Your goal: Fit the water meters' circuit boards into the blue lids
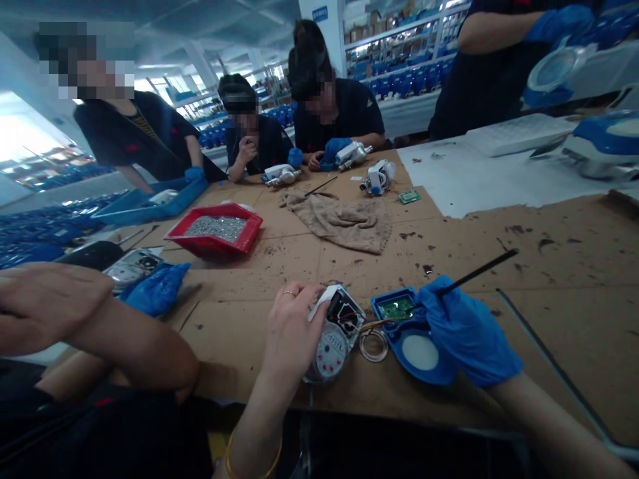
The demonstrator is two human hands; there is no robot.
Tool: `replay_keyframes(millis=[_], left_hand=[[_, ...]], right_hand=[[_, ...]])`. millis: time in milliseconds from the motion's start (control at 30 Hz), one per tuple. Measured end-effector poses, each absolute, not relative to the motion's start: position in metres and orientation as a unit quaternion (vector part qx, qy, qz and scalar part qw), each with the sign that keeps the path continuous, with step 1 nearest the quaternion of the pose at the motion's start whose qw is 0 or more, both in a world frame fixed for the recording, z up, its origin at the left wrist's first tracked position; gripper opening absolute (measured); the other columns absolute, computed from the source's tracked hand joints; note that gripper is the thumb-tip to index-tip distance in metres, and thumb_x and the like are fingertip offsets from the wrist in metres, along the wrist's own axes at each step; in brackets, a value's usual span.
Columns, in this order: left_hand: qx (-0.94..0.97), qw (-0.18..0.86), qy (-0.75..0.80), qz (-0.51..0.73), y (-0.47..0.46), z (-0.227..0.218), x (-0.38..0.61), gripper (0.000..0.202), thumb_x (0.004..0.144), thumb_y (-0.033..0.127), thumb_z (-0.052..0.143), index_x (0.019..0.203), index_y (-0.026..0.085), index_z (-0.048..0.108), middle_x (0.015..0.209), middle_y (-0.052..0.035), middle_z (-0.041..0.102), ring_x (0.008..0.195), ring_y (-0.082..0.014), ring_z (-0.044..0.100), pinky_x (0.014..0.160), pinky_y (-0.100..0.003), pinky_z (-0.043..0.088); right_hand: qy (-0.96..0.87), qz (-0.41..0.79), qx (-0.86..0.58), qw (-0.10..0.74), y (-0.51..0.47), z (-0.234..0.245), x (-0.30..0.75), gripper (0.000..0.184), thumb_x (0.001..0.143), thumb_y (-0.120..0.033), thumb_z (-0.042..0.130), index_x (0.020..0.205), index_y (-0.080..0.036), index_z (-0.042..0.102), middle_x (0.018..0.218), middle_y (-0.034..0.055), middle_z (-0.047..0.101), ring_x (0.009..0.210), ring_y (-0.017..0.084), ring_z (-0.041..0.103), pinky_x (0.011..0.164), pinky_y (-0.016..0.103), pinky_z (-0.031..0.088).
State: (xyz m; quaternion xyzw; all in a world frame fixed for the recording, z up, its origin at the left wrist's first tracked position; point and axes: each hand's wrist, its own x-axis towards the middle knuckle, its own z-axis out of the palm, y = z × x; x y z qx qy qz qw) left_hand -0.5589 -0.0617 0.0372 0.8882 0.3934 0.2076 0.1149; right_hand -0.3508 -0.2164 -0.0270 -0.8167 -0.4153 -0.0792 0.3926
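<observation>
The hands are both occupied: the ringed, bare left hand (292, 326) curls closed over a water meter (332, 349), and the blue-gloved right hand (466, 332) grips a thin black rod (479, 269) beside an open blue meter cover (392, 339). Fine coloured wires (379, 324) bridge meter and cover; I'd worry that separating the two would snap them, or that a slip of the rod would scratch the green circuit board (397, 307). A clear seal ring (373, 347) lies loose, easily knocked. The cardboard-covered bench (549, 346) is speckled with dark marks, a red tray of screws (200, 249) sits farther along, and loaded blue-stocked shelves (399, 66) line the room.
</observation>
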Motion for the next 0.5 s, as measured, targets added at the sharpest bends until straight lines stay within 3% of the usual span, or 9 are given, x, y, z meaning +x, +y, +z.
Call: replay_keyframes(millis=[100, 233, 367, 500], left_hand=[[0.879, 0.190, 0.427, 0.092, -0.049, 0.038, -0.555, 0.032, 0.091, 0.037, 0.064, 0.117, 0.018, 0.067, 0.119, -0.0089, 0.070, 0.112, -0.0242, 0.064, 0.099, -0.038, 0.050], [0.893, 0.232, 0.367, -0.114, -0.032, 0.042, -0.545, 0.039, 0.092, 0.050, 0.055, 0.108, 0.019, 0.072, 0.110, -0.0084, 0.076, 0.100, -0.0238, 0.070, 0.085, -0.031, 0.052], [0.912, 0.150, 0.356, -0.139, -0.032, 0.047, -0.535, 0.040, 0.088, 0.053, 0.058, 0.092, 0.017, 0.077, 0.102, -0.0127, 0.077, 0.098, -0.0287, 0.071, 0.082, -0.032, 0.050], [0.900, 0.127, 0.400, -0.118, -0.032, 0.048, -0.538, 0.049, 0.088, 0.059, 0.055, 0.092, 0.015, 0.077, 0.103, -0.0172, 0.077, 0.101, -0.0322, 0.071, 0.083, -0.034, 0.050]], right_hand=[[-0.336, -0.030, -0.843, 0.420, -0.224, -0.030, -0.347, 0.030, 0.089, -0.047, 0.041, 0.075, -0.024, 0.055, 0.062, 0.0081, 0.067, 0.056, 0.026, 0.065, 0.049, 0.031, 0.035], [-0.248, 0.024, -0.848, 0.468, -0.244, -0.041, -0.358, 0.039, 0.089, -0.055, 0.045, 0.089, -0.022, 0.068, 0.083, 0.0102, 0.075, 0.074, 0.030, 0.070, 0.056, 0.034, 0.045], [-0.208, -0.020, -0.804, 0.556, -0.253, -0.052, -0.380, 0.048, 0.089, -0.066, 0.047, 0.087, -0.022, 0.068, 0.085, 0.0105, 0.076, 0.080, 0.029, 0.071, 0.066, 0.037, 0.053], [-0.218, -0.061, -0.805, 0.549, -0.241, -0.053, -0.396, 0.049, 0.091, -0.068, 0.047, 0.085, -0.023, 0.066, 0.082, 0.0124, 0.075, 0.076, 0.031, 0.072, 0.062, 0.038, 0.052]])
